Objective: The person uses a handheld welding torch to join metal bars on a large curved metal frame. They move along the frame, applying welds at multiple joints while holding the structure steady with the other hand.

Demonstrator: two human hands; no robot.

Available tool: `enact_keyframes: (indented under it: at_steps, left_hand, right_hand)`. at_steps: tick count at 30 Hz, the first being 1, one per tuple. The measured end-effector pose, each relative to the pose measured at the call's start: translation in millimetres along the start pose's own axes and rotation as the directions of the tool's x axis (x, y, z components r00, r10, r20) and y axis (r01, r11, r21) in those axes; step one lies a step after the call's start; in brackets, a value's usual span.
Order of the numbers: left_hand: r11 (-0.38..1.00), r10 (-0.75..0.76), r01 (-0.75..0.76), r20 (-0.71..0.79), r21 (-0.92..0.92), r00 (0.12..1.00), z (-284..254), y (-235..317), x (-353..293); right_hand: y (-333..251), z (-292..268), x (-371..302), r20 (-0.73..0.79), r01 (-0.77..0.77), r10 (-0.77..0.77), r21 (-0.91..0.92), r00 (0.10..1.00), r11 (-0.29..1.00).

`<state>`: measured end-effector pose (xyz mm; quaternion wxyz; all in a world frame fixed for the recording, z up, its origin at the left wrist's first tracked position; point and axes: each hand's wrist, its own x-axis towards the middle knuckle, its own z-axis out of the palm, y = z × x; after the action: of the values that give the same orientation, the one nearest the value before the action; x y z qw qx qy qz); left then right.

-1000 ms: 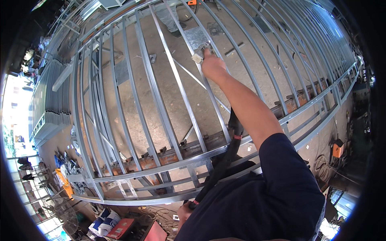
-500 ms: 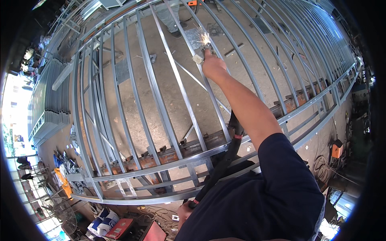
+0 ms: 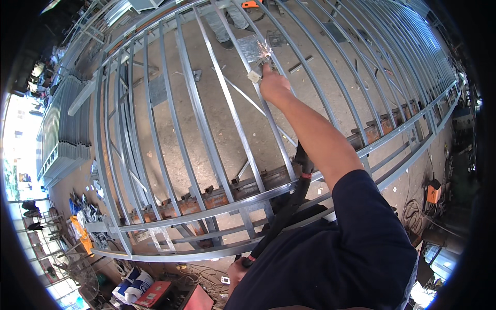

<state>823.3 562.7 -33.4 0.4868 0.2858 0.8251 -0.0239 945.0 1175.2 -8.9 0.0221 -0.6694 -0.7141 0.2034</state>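
My right hand point(image 3: 275, 87) reaches far over a frame of grey metal bars point(image 3: 235, 119). Its fingers are closed round something mostly hidden by the hand. Just beyond the fingertips, orange-white sparks point(image 3: 264, 51) spray beside one bar. A pale block point(image 3: 253, 76) sits on a bar at the left of this hand. Low in view, next to my dark shirt, my left hand point(image 3: 237, 272) is wrapped round the lower end of a thick black tube point(image 3: 281, 219) with red bands. The tube runs up toward my right forearm, which hides its far part.
Another person's grey trouser leg point(image 3: 219, 28) stands beyond the bars. Stacked metal profiles point(image 3: 64, 132) lie at the left. Near me are a red box point(image 3: 154, 293) and coiled cables point(image 3: 199, 276); an orange machine point(image 3: 433, 192) stands at the right. Rusty beams point(image 3: 219, 200) support the bars.
The spray of sparks has changed shape. Beyond the bars, the other person's legs have shifted, and a second leg shows more. My hands have barely moved.
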Motion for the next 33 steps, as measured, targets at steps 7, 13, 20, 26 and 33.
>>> enact_keyframes:
  at_steps: [7,13,20,26,33]
  left_hand:
    - [1.0,0.008,-0.008,0.002,-0.021,1.0,8,-10,-10]
    - [0.998,0.057,-0.057,0.0,-0.02,0.998,20,0,-21]
    - [0.983,0.152,-0.149,-0.025,0.103,0.988,53,70,-39]
    - [0.991,0.104,-0.097,-0.066,0.097,0.992,119,161,-58]
    - [1.0,-0.002,0.002,-0.081,0.001,0.997,180,291,-96]
  right_hand:
    - [10,-10,-26,-0.054,0.098,-0.094,0.094,0.994,0.991]
    - [55,-27,-74,-0.08,0.18,-0.167,0.199,0.983,0.963]
    - [187,-81,-62,-0.23,0.191,-0.103,0.406,0.968,0.894]
    - [322,-156,-5,-0.019,-0.014,0.045,0.768,0.999,0.641]
    - [430,-222,60,0.243,-0.242,0.055,0.862,0.968,0.445]
